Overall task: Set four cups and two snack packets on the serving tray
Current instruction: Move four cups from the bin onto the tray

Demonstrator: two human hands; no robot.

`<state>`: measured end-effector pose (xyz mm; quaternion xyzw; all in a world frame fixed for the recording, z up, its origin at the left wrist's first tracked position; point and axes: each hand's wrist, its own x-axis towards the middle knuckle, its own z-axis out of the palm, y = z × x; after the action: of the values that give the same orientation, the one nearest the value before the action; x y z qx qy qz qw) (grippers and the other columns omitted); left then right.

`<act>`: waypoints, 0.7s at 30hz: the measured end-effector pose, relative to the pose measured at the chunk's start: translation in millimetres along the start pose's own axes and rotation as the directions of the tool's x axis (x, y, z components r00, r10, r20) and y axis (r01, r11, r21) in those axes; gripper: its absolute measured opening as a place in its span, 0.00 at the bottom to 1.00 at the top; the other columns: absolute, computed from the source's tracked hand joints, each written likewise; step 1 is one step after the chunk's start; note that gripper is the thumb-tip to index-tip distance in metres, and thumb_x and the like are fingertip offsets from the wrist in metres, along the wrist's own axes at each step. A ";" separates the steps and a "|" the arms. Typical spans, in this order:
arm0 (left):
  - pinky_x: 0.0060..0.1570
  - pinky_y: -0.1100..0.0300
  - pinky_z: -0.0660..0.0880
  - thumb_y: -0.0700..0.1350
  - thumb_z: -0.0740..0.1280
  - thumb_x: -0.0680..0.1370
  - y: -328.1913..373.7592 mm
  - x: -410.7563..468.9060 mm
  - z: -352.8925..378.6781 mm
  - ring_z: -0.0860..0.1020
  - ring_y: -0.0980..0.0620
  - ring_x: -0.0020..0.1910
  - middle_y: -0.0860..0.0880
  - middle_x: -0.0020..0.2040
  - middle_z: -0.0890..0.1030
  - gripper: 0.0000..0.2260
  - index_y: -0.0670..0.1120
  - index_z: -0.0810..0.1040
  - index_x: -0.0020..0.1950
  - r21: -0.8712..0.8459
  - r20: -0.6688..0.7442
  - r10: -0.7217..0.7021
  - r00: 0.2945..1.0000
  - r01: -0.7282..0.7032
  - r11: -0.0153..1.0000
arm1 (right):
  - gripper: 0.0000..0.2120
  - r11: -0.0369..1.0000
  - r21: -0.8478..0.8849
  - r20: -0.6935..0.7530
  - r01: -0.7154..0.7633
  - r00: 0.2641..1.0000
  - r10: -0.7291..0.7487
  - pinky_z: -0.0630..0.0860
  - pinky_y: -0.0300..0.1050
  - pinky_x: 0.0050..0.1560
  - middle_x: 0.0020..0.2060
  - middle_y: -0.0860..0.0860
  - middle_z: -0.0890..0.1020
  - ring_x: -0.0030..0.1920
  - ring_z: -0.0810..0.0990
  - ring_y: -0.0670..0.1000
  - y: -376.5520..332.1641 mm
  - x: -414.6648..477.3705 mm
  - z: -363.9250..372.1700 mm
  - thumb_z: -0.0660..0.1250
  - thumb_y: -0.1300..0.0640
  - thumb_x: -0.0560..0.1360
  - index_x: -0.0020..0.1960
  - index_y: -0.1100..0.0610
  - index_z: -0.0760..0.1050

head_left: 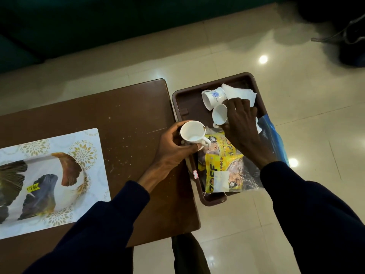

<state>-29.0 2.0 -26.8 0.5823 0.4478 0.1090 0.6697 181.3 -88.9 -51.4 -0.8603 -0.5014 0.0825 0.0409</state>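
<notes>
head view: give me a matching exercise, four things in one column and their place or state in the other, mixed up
Things:
1. white cup with blue flower print
2. plain white handled cup
3. yellow snack packet
4. patterned placemat with yellow price sticker

Places or states:
A. flat on the brown wooden table
B. held in the left hand
C. on its side at the far end of the brown plastic tray
D. lying at the tray's near end

Pairs: 1-C, 2-B, 3-D, 4-A

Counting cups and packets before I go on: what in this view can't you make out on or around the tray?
Head view, the only one:
- The right hand covers part of the plain cup and the tray floor behind it, so a fourth cup cannot be ruled in or out.
- The yellow snack packet lies under clear plastic; whether a second packet sits beneath is unclear.
- Its print is partly cut off and glare-blurred.
- The left hand hides the near side of its cup.
</notes>
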 end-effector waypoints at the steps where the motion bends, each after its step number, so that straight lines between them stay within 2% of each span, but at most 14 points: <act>1: 0.59 0.61 0.80 0.36 0.82 0.68 -0.3 -2.3 -4.7 0.80 0.55 0.63 0.49 0.64 0.83 0.32 0.45 0.77 0.70 -0.022 -0.001 -0.006 1.000 0.006 1.000 | 0.28 0.990 0.140 -0.038 -0.013 0.999 0.018 0.69 0.58 0.57 0.62 0.59 0.76 0.61 0.74 0.62 -6.0 -3.7 -2.3 0.76 0.55 0.71 0.67 0.60 0.70; 4: 0.63 0.53 0.79 0.35 0.79 0.70 1.5 -8.8 -23.4 0.78 0.48 0.67 0.46 0.66 0.81 0.30 0.46 0.76 0.70 -0.117 0.034 -0.063 0.997 0.067 0.991 | 0.27 0.854 0.519 -0.072 -0.048 0.992 0.099 0.73 0.50 0.58 0.59 0.54 0.80 0.58 0.77 0.53 -27.7 -10.3 -14.7 0.78 0.52 0.70 0.65 0.58 0.73; 5: 0.61 0.53 0.80 0.34 0.77 0.71 3.2 -12.2 -30.4 0.77 0.48 0.66 0.47 0.64 0.81 0.28 0.49 0.76 0.68 -0.177 0.059 -0.097 0.994 0.106 0.978 | 0.26 0.796 0.604 -0.081 -0.041 0.990 0.113 0.75 0.45 0.56 0.56 0.52 0.81 0.55 0.77 0.49 -36.6 -12.8 -19.1 0.79 0.52 0.69 0.63 0.58 0.75; 7: 0.52 0.60 0.83 0.33 0.74 0.71 6.1 -22.3 -45.4 0.78 0.52 0.63 0.51 0.60 0.80 0.26 0.55 0.75 0.63 -0.309 0.110 -0.173 0.979 0.199 0.930 | 0.26 0.703 0.709 -0.070 -0.048 0.988 0.138 0.76 0.36 0.54 0.54 0.48 0.82 0.52 0.78 0.42 -56.5 -22.1 -26.1 0.81 0.54 0.68 0.62 0.58 0.76; 9: 0.47 0.65 0.82 0.37 0.76 0.68 6.5 -33.3 -62.0 0.79 0.55 0.60 0.54 0.57 0.81 0.27 0.57 0.74 0.61 -0.348 0.148 -0.209 0.967 0.248 0.904 | 0.28 0.621 0.780 -0.035 -0.073 0.987 0.160 0.78 0.36 0.56 0.55 0.45 0.81 0.54 0.79 0.40 -74.3 -32.8 -29.9 0.81 0.57 0.68 0.65 0.58 0.75; 11: 0.51 0.66 0.81 0.38 0.80 0.67 3.3 -45.5 -82.1 0.82 0.61 0.58 0.60 0.54 0.84 0.30 0.58 0.74 0.62 -0.300 0.177 -0.206 0.962 0.252 0.920 | 0.31 0.554 0.826 0.012 -0.106 0.985 0.170 0.79 0.40 0.59 0.59 0.48 0.82 0.59 0.80 0.44 -94.2 -42.0 -32.0 0.81 0.58 0.68 0.67 0.59 0.74; 13: 0.53 0.68 0.80 0.42 0.77 0.68 1.2 -59.1 -103.4 0.81 0.66 0.58 0.63 0.54 0.84 0.28 0.58 0.74 0.63 -0.235 0.180 -0.196 0.964 0.235 0.943 | 0.30 0.495 0.860 0.050 -0.126 0.985 0.164 0.80 0.47 0.61 0.61 0.52 0.82 0.62 0.80 0.50 -118.1 -49.1 -33.4 0.81 0.59 0.68 0.67 0.59 0.75; 15: 0.56 0.67 0.79 0.43 0.76 0.68 -1.0 -72.1 -123.2 0.80 0.62 0.61 0.59 0.58 0.82 0.27 0.57 0.73 0.64 -0.224 0.155 -0.185 0.970 0.217 0.950 | 0.29 0.427 0.892 0.085 -0.145 0.984 0.157 0.80 0.51 0.62 0.60 0.54 0.82 0.62 0.80 0.51 -143.3 -55.5 -34.7 0.81 0.60 0.68 0.67 0.59 0.75; 18: 0.68 0.57 0.76 0.42 0.76 0.68 -9.7 -95.2 -161.6 0.77 0.53 0.67 0.52 0.64 0.79 0.30 0.52 0.71 0.67 -0.225 0.079 -0.164 0.983 0.178 0.958 | 0.30 0.401 0.904 0.119 -0.147 0.988 0.095 0.80 0.50 0.62 0.60 0.53 0.82 0.61 0.81 0.51 -191.6 -62.5 -31.8 0.81 0.62 0.68 0.67 0.58 0.75; 21: 0.70 0.54 0.76 0.31 0.78 0.70 -26.5 -115.4 -206.7 0.75 0.46 0.70 0.45 0.67 0.77 0.34 0.48 0.70 0.71 -0.185 -0.033 -0.112 0.993 0.104 0.977 | 0.31 0.411 0.902 0.130 -0.130 0.991 0.029 0.79 0.44 0.62 0.60 0.51 0.82 0.61 0.81 0.47 -237.9 -66.3 -23.3 0.81 0.61 0.67 0.67 0.58 0.75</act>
<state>-255.5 58.0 20.9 0.4906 0.4815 0.1256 0.7153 -50.1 -28.8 14.7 -0.7195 -0.3369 0.3824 0.4718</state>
